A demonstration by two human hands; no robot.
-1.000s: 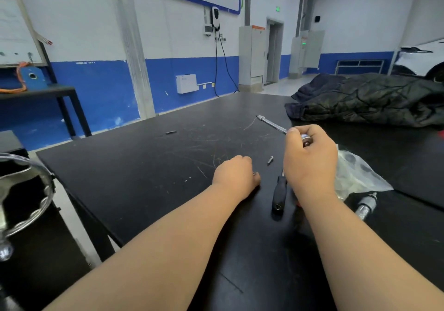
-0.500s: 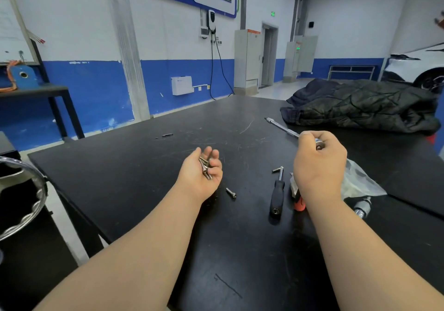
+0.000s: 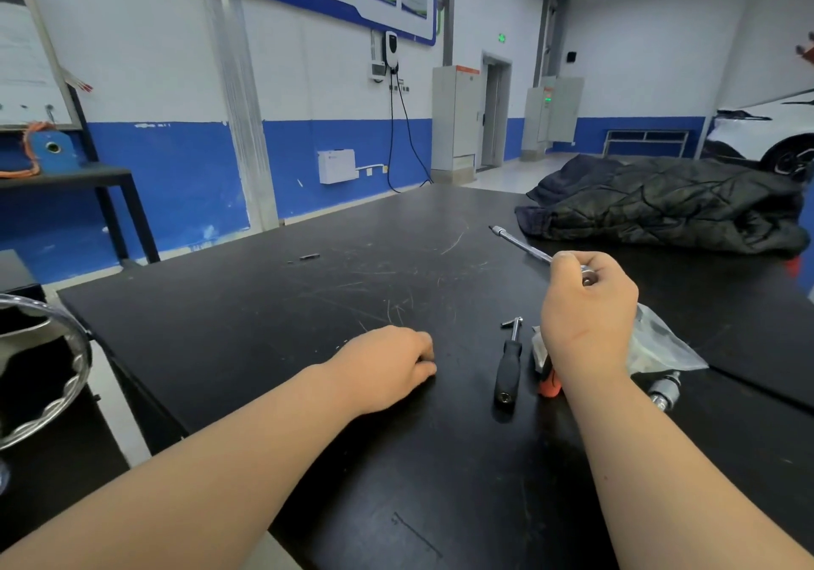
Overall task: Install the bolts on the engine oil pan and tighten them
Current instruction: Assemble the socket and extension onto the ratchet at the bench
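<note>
Fingers (image 3: 568, 261) of right hand (image 3: 588, 318) grasp extension bar (image 3: 522, 247); left hand (image 3: 387, 367) clenched, contents hidden; driver (image 3: 508, 364) beside bag (image 3: 660, 344).

Your left hand (image 3: 387, 369) and right hand (image 3: 586, 318) are bare. Your left forearm (image 3: 211, 468) and right forearm (image 3: 669, 468) are bare too, uncovered to the lower edge.

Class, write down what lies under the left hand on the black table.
Only the black table shows around the left hand, which lies palm down with fingers curled under. Whatever is beneath the palm and fingers is covered, so it cannot be told.
</note>
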